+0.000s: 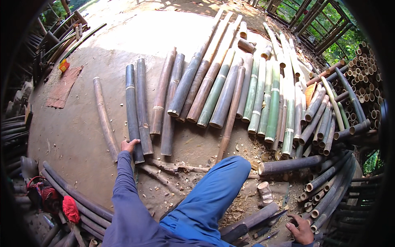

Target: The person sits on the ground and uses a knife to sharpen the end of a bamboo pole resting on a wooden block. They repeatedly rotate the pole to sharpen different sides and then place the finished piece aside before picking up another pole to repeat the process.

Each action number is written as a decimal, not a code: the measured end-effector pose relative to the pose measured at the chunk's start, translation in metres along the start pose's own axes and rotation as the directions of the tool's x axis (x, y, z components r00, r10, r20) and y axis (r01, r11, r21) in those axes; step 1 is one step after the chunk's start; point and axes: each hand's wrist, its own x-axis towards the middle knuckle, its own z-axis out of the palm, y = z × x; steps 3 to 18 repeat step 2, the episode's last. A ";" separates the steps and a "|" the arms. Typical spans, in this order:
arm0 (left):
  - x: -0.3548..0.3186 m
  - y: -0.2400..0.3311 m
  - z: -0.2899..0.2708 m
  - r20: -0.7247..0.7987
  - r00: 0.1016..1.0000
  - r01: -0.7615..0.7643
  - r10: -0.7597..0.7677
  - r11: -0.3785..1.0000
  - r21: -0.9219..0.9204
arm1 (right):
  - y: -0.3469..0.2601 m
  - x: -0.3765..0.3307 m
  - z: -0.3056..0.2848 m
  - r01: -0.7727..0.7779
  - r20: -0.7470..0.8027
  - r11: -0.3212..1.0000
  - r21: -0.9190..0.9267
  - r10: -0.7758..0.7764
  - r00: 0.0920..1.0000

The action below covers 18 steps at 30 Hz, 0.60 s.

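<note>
My left hand [130,145] is at the near end of a dark bamboo pole [131,111], its thumb over the pole's side and its fingers closed against the edge. A second dark bamboo pole [143,107] lies right beside it. Left of the hand is a thinner brown bamboo pole [105,117]. At the lower right my right hand [301,230] is off the ground scraps, fingers curved and apart, with nothing visible in it. Nearest to it lie a dark blade-like tool [269,222], partly hidden, and a thick cut bamboo piece [255,217].
Long bamboo poles [214,78] lie side by side ahead. More bamboo is stacked at right [364,74] and lower left [78,201]. A short log [265,192] stands near my knee among wood chips. A red cloth [70,209] and a brown mat [63,88] are at left.
</note>
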 end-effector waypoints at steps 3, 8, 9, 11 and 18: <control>0.006 -0.002 0.010 0.150 0.989 0.036 0.010 0.953 -0.301 | -0.001 -0.003 -0.004 -0.019 -0.001 0.999 -0.026 0.019 1.000; 0.006 -0.002 0.010 0.150 0.989 0.036 0.010 0.953 -0.301 | -0.001 -0.003 -0.004 -0.019 -0.001 0.999 -0.026 0.019 1.000; 0.006 -0.002 0.010 0.150 0.989 0.036 0.010 0.953 -0.301 | -0.001 -0.003 -0.004 -0.019 -0.001 0.999 -0.026 0.019 1.000; 0.006 -0.002 0.010 0.150 0.989 0.036 0.010 0.953 -0.301 | -0.001 -0.003 -0.004 -0.019 -0.001 0.999 -0.026 0.019 1.000; 0.006 -0.002 0.010 0.150 0.989 0.036 0.010 0.953 -0.301 | -0.001 -0.003 -0.004 -0.019 -0.001 0.999 -0.026 0.019 1.000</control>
